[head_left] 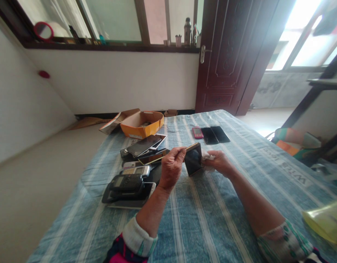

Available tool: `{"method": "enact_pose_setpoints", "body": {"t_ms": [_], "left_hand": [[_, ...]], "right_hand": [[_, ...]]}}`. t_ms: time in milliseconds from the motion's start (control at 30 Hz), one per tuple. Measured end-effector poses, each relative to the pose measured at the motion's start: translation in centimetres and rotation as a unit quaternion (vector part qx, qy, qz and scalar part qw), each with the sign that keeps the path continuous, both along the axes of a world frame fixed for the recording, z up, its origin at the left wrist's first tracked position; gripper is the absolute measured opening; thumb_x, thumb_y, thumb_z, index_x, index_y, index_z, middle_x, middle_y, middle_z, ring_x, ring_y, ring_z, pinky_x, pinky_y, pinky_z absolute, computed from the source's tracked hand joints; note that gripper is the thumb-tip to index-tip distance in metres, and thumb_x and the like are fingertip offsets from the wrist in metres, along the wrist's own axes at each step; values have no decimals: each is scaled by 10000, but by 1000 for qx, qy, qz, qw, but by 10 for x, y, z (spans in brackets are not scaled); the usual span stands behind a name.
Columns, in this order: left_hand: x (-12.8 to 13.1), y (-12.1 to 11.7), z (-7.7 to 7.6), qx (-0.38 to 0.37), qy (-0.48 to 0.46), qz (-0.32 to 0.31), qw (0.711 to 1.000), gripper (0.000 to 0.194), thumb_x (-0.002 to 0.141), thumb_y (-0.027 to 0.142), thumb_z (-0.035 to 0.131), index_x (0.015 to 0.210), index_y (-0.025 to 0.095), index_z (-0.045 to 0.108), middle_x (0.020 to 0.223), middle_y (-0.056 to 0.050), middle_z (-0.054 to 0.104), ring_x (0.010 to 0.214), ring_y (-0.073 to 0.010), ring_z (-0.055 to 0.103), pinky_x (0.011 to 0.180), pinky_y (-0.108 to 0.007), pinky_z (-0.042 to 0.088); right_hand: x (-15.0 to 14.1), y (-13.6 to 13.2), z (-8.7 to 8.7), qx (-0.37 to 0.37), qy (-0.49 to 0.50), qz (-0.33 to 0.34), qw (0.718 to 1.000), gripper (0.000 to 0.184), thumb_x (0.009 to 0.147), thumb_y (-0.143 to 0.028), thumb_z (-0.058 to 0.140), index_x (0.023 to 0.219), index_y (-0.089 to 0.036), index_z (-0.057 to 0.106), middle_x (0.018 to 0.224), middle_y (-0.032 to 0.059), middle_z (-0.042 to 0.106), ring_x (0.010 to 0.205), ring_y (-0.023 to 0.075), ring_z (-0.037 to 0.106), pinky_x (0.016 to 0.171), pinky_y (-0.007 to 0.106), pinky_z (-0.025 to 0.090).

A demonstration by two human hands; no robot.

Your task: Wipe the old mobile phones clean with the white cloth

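My left hand (171, 166) is closed on the upper edge of a dark-screened smartphone (192, 160) with a gold rim, holding it tilted above the striped cloth. My right hand (217, 162) is closed on a small white wipe (209, 157) pressed against the phone's right side. A pile of several old phones (138, 168) lies just left of my left hand. Farther back, a pink phone (197, 132) and two black phones (214, 134) lie side by side.
A blue striped cloth (206, 212) covers the table. An orange cardboard box (142, 124) with its lid beside it stands at the table's far left edge. A yellow-green plastic thing (325, 219) is at the right edge. A dark door (225, 54) stands behind.
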State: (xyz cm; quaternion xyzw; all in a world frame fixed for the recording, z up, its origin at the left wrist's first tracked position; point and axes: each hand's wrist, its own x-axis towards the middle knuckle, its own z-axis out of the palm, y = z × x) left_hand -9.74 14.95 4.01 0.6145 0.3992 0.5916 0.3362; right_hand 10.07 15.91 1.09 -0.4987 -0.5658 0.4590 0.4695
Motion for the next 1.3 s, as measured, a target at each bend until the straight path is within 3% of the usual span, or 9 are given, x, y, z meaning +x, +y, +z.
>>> {"method": "enact_pose_setpoints", "body": {"t_ms": [333, 533, 733, 933, 1300], "left_hand": [[-2, 1, -4, -4, -9, 13, 1000, 261, 824, 403, 612, 892, 171, 708, 734, -10, 654, 656, -144, 601, 614, -240, 520], [-2, 0, -3, -23, -35, -2, 999, 275, 810, 410, 630, 905, 164, 710, 770, -12, 663, 684, -143, 611, 636, -249, 548], [3, 0, -9, -72, -110, -55, 990, 259, 787, 387, 645, 910, 166, 703, 857, -17, 672, 770, -151, 632, 706, -278, 578], [10, 1, -26, -160, -165, -99, 968, 293, 733, 372, 695, 945, 169, 704, 865, -26, 681, 750, -144, 630, 669, -275, 576], [4, 2, -28, -238, -197, -152, 939, 296, 669, 308, 766, 898, 130, 707, 884, -59, 696, 784, -163, 644, 651, -254, 552]], "right_hand": [[-6, -3, -5, -33, 93, 3, 995, 309, 500, -321, 814, 709, -157, 658, 586, -21, 617, 513, 105, 527, 507, 230, 401], [-3, -2, -5, -4, 78, 4, 997, 318, 522, -368, 806, 682, -161, 625, 566, -37, 572, 516, 101, 504, 512, 230, 393], [15, -2, 15, 71, -89, -19, 993, 262, 611, -388, 715, 624, -160, 585, 540, -47, 486, 504, 88, 421, 473, 216, 325], [33, -5, 34, 155, -314, -22, 936, 93, 671, -213, 569, 591, -165, 566, 531, -38, 478, 553, 95, 404, 511, 221, 274], [32, -8, 38, 151, -421, 8, 894, 114, 718, -170, 504, 653, -170, 597, 586, -7, 556, 582, 119, 474, 550, 230, 290]]}}
